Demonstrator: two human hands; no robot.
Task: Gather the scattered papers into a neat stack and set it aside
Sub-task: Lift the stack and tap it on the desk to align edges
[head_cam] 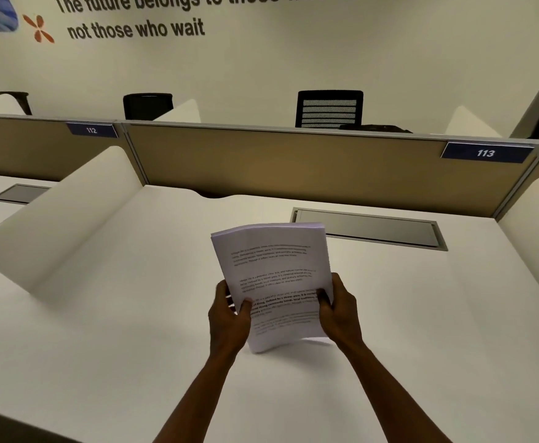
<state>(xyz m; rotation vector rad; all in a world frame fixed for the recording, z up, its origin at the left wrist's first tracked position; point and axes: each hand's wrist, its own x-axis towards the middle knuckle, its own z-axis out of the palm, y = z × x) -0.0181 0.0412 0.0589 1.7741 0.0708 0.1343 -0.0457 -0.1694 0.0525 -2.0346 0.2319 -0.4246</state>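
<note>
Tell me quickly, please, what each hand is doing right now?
Left hand: closed on the paper stack, left edge.
Right hand: closed on the same stack, right edge.

The print on the papers is too small and blurred to read. Most fingers of the left hand and right hand are hidden behind the sheets. The top line of the wall lettering is cut off by the frame's upper edge. The chairs are hidden below their backs by the partition.
</note>
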